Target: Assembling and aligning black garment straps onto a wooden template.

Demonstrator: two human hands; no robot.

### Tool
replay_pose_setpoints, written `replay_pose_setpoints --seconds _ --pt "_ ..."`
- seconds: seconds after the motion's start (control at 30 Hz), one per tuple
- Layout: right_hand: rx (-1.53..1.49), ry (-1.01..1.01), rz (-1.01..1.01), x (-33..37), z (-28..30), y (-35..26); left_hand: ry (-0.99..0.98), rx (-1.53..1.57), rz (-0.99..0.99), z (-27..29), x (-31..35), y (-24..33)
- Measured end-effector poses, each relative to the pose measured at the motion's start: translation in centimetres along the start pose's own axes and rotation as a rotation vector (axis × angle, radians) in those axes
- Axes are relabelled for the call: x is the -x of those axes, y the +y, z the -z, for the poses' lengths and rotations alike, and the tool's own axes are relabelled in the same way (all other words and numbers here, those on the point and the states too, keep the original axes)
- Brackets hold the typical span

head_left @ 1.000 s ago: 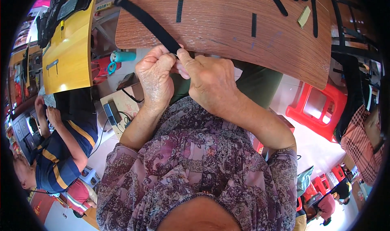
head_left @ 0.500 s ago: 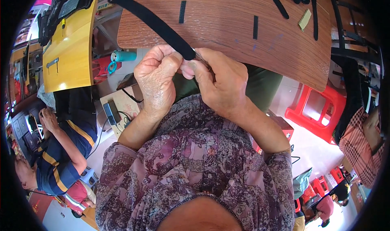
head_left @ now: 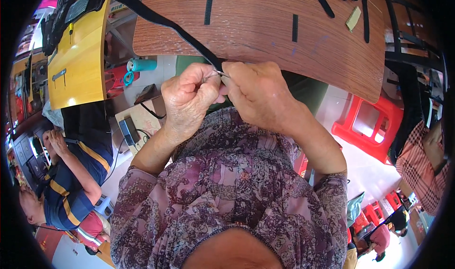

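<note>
A long black strap (head_left: 163,20) with a small loop at its far end runs from the far left down to my fingers. My left hand (head_left: 189,96) is closed in a pinch at the strap's near end. Beside it, my right hand (head_left: 258,91) is closed, its fingertips meeting those of the left. A thin, shiny, pale piece (head_left: 222,73) shows between the two hands; its kind is too small to tell. Both hands are just off the near edge of the brown wooden table (head_left: 256,27). The fingers largely hide the strap's near end.
Short black strips (head_left: 208,11), more straps (head_left: 321,0) and a yellowish block (head_left: 353,18) lie on the table. A yellow table (head_left: 80,75) and turquoise bottle (head_left: 142,65) are at left, a red stool (head_left: 369,127) at right. A person in a striped shirt (head_left: 71,188) sits at left.
The strap has turned from its flat side to its edge and its looped end has shifted left. My right hand has rolled over, with its knuckles more upward, and the hands have drawn closer together.
</note>
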State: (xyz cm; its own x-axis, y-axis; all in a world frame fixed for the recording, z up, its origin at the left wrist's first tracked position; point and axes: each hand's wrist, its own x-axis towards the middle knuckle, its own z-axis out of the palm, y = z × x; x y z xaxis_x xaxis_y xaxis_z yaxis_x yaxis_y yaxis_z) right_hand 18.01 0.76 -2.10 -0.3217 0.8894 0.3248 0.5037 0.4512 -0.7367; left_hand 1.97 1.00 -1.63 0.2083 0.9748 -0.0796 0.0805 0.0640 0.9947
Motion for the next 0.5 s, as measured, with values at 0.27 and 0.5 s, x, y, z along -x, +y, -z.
replay_pose_setpoints --seconds 0.27,0.5 --pt "0.007 0.036 0.037 0.29 -0.63 0.25 -0.102 -0.230 -0.151 0.20 -0.35 -0.02" --pt "-0.061 0.083 0.079 0.24 -0.68 0.34 -0.070 -0.406 -0.273 0.46 -0.38 -0.28"
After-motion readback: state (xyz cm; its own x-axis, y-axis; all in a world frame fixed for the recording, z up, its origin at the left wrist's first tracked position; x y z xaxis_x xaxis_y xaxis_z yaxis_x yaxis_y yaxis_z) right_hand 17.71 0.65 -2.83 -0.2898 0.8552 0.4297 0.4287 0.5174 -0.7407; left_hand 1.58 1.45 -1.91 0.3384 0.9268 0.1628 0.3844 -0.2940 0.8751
